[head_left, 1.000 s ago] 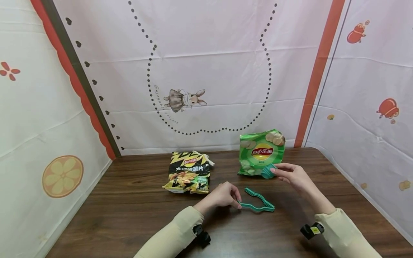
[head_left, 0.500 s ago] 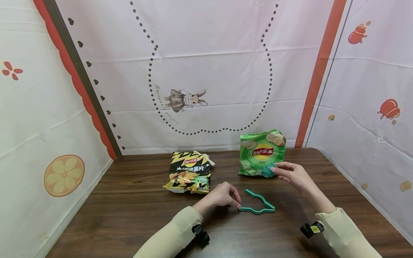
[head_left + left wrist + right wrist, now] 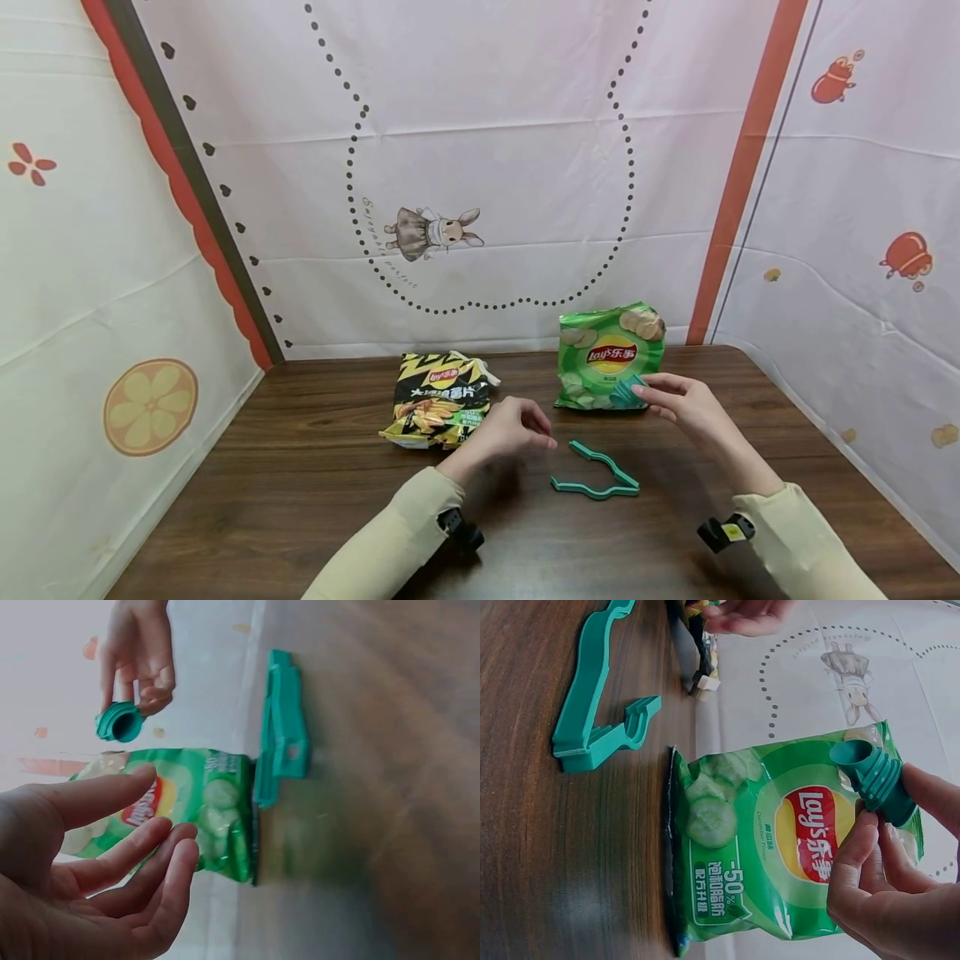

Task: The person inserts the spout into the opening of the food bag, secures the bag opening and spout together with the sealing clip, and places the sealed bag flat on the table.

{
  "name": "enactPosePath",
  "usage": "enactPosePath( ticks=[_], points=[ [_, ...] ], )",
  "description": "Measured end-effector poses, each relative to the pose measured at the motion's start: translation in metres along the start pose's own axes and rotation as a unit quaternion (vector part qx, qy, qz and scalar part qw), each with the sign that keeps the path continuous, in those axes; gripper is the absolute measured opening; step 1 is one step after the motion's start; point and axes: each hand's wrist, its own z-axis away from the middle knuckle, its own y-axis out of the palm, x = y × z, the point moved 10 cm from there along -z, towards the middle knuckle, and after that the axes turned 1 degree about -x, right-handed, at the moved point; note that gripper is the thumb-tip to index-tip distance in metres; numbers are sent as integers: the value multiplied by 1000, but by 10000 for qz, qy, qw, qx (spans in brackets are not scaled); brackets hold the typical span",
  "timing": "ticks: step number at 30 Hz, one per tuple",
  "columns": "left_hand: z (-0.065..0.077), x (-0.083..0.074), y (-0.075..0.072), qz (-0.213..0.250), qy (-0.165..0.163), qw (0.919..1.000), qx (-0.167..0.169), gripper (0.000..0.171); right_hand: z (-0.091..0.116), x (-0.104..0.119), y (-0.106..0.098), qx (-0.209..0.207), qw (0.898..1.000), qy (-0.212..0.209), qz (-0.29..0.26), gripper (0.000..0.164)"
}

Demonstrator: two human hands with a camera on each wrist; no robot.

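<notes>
Between the thumb and fingers of my right hand (image 3: 693, 408) is a small teal threaded spout (image 3: 874, 780), hollow at its end, held in front of the green chip bag (image 3: 609, 354). That bag stands upright near the back of the table. My left hand (image 3: 517, 429) hovers over the table holding nothing, its fingers loosely bent and the thumb apart from them in the left wrist view. On the table just right of it lies a teal bag clip (image 3: 600, 492), spread open in a V. A black and yellow chip bag (image 3: 435, 408) leans behind the left hand.
A white clip-like piece (image 3: 483, 371) sits at the top right corner of the black and yellow bag. Printed cloth (image 3: 495, 167) hangs behind and at both sides of the brown wooden table (image 3: 315, 500).
My left hand has let go of the bag clip's end and lifted up and slightly away. The clip stays on the table. My right hand keeps the spout near the green bag, turning it slightly.
</notes>
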Motion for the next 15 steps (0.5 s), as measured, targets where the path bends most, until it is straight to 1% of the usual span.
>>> enactPosePath(
  ticks=[6, 9, 15],
  points=[
    [-10, -15, -26, -162, 150, 9984, -516, 25, -1, 1, -4, -50, 9998, -28, 181, 68],
    [-14, -21, -35, -74, 168, 9976, -671, 29, -1, 1, -5, -63, 9998, -47, 172, 67],
    [-24, -29, -50, 213, 90, 9948, -990, 37, -1, 3, -4, -6, 10000, -49, 80, 66]
  ],
)
